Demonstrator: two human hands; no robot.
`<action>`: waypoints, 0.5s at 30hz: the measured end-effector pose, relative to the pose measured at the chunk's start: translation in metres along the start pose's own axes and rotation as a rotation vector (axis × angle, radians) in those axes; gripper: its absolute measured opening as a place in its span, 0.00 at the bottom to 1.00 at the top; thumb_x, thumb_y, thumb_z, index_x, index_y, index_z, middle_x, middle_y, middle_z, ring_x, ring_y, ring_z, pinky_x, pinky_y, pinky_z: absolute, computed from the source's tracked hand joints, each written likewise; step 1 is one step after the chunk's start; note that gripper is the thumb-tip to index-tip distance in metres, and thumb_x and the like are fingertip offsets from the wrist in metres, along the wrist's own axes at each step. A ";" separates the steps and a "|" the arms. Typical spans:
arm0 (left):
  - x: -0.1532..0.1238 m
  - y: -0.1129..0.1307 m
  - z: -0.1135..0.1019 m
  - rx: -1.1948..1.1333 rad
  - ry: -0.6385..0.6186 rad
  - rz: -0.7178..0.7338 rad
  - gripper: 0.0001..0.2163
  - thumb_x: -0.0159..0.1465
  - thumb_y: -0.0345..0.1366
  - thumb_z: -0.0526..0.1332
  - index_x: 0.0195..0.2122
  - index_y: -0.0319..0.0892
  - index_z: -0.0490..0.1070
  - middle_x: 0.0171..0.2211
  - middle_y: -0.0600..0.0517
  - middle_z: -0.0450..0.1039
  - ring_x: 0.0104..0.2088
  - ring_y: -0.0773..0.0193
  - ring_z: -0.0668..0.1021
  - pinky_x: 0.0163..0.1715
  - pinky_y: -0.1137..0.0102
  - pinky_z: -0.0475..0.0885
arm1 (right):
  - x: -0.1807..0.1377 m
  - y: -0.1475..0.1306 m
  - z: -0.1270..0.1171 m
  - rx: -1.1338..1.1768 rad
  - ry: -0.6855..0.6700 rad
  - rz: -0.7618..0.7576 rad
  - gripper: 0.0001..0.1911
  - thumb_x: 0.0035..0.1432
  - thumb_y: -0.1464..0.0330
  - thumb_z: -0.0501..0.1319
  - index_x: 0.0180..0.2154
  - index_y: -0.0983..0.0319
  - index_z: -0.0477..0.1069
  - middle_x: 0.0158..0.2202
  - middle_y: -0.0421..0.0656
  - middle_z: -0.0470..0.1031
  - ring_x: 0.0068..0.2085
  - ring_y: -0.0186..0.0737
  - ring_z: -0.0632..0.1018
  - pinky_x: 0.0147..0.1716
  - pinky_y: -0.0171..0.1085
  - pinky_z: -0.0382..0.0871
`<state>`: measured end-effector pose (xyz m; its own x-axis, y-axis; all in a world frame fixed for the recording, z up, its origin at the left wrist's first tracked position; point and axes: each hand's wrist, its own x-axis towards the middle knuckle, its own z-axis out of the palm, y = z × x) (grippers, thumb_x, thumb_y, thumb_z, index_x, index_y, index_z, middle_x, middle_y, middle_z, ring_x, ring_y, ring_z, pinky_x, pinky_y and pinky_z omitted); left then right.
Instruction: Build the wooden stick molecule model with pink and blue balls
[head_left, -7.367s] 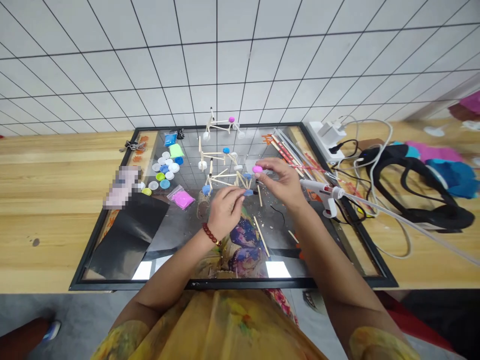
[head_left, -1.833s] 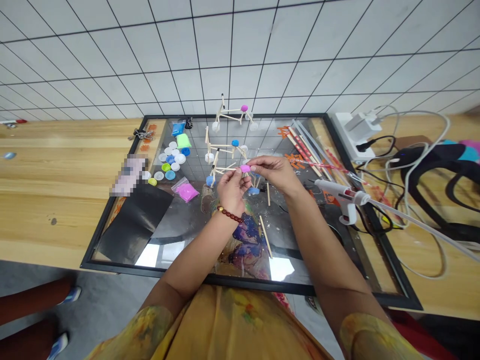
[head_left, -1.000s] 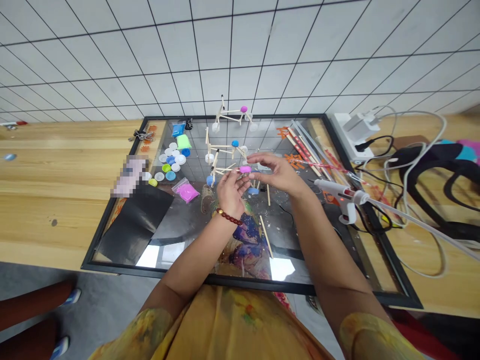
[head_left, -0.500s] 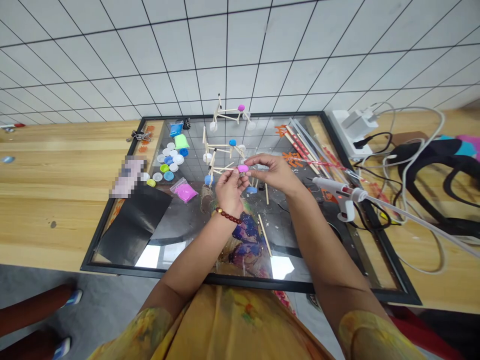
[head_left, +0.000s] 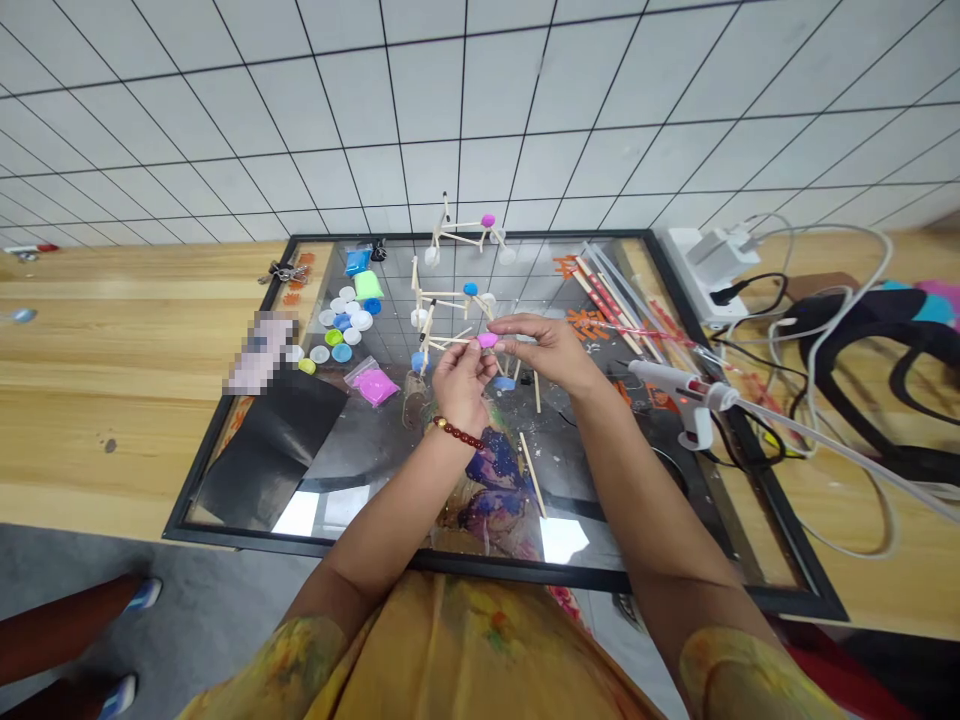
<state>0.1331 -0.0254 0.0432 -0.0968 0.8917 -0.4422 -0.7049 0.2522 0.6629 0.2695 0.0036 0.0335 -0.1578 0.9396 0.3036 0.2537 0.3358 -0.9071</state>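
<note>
Between my two hands is a small lump of pink clay [head_left: 487,341], at the top of a little bicycle-like frame of wooden sticks [head_left: 426,335] with blue bottle-cap wheels [head_left: 505,383]. My left hand [head_left: 461,385], wearing a beaded bracelet, is closed with its fingertips against the clay's left side. From the right, my right hand [head_left: 551,350] pinches the lump between thumb and forefinger. Fingers hide part of the frame. Just behind stands a similar stick model with a blue clay lump [head_left: 470,289]. Another, farther back, carries a pink lump [head_left: 488,220].
A glass-topped black frame [head_left: 247,543] lies on the wooden table. To the left are bottle caps [head_left: 361,320], bagged pink clay [head_left: 373,386] and a black sheet [head_left: 274,450]. On the right, a glue gun [head_left: 686,390] and cables lie near a power strip [head_left: 690,270]. Loose sticks [head_left: 532,475] lie in front.
The whole view has shifted slightly. Both hands stay at the pink clay, and its right end now looks a little more pressed between my right fingers.
</note>
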 end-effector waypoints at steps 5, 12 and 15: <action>0.001 -0.002 0.000 0.009 -0.001 0.008 0.09 0.55 0.34 0.70 0.30 0.39 0.70 0.21 0.57 0.71 0.21 0.73 0.74 0.27 0.76 0.70 | 0.000 -0.001 0.003 0.056 -0.013 -0.047 0.12 0.52 0.55 0.68 0.36 0.53 0.83 0.40 0.43 0.83 0.45 0.44 0.81 0.50 0.43 0.73; 0.001 -0.001 -0.002 0.022 -0.027 0.007 0.11 0.53 0.35 0.72 0.29 0.39 0.69 0.22 0.55 0.73 0.21 0.74 0.74 0.29 0.76 0.71 | -0.002 -0.002 -0.001 -0.022 -0.029 -0.039 0.21 0.50 0.56 0.70 0.46 0.55 0.79 0.47 0.44 0.80 0.48 0.45 0.79 0.53 0.46 0.71; 0.002 -0.002 -0.004 0.014 -0.039 0.016 0.10 0.53 0.34 0.71 0.29 0.39 0.70 0.23 0.55 0.73 0.22 0.73 0.75 0.29 0.75 0.71 | -0.001 -0.003 -0.002 -0.010 -0.100 -0.097 0.20 0.54 0.57 0.68 0.48 0.54 0.78 0.49 0.44 0.79 0.52 0.46 0.78 0.55 0.47 0.69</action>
<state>0.1318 -0.0259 0.0383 -0.0806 0.9097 -0.4074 -0.6934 0.2425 0.6785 0.2704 0.0018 0.0367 -0.2761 0.8917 0.3586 0.2424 0.4257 -0.8718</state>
